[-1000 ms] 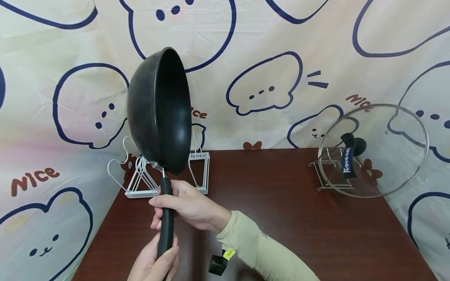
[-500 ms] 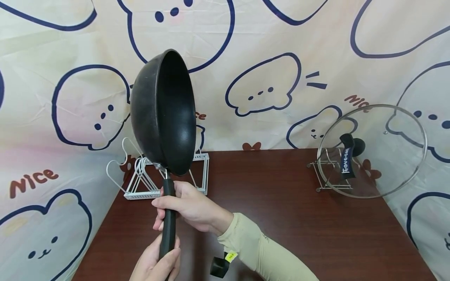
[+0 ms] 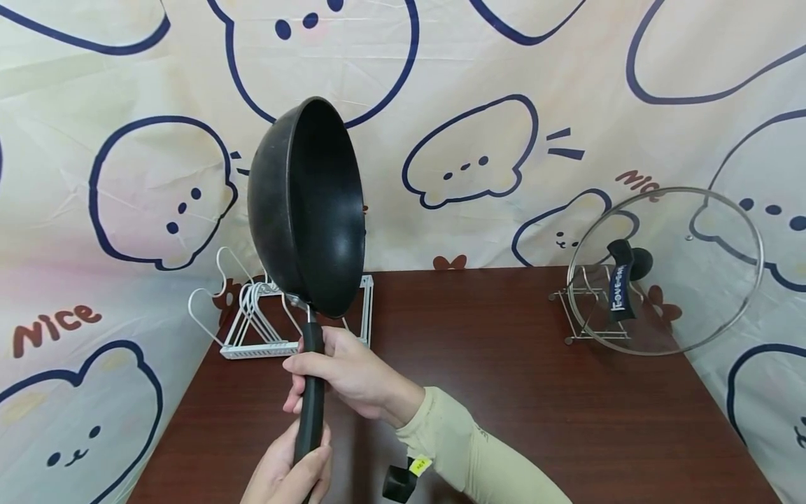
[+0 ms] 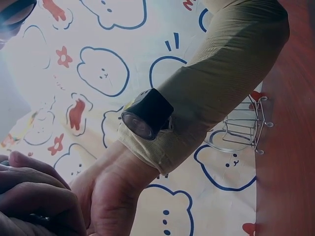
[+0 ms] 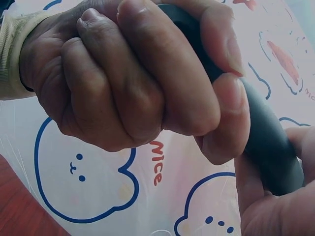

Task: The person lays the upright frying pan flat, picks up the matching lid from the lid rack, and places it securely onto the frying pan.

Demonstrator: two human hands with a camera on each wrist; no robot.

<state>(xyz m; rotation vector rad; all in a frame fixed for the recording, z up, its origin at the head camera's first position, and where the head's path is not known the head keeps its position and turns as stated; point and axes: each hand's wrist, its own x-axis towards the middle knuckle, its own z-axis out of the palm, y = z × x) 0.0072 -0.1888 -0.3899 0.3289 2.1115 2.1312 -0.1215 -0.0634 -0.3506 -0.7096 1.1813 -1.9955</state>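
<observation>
A black deep frying pan [image 3: 308, 210] is held up on edge, its hollow turned to the right and its long black handle [image 3: 310, 413] hanging downward. My right hand [image 3: 355, 378] grips the upper part of the handle, thumb across the front. Lower down, my left hand [image 3: 292, 462] wraps round the handle's end. In the right wrist view, the curled fingers of the left hand [image 5: 113, 88] close round the handle, with part of the right hand [image 5: 278, 211] at lower right. The left wrist view shows the right sleeve [image 4: 226, 64] and its wrist camera [image 4: 147, 115].
White hangers [image 3: 255, 322] in a white rack stand behind the pan at the left of the brown table [image 3: 478, 392]. At right, a glass lid [image 3: 724, 336] with a black knob leans on a small wire stand [image 3: 588, 332]. Patterned cloth [image 3: 472, 70] covers the walls.
The pan and both hands have drifted slightly right and down. The pan has turned a little, showing more of its inside. Both grips are unchanged.
</observation>
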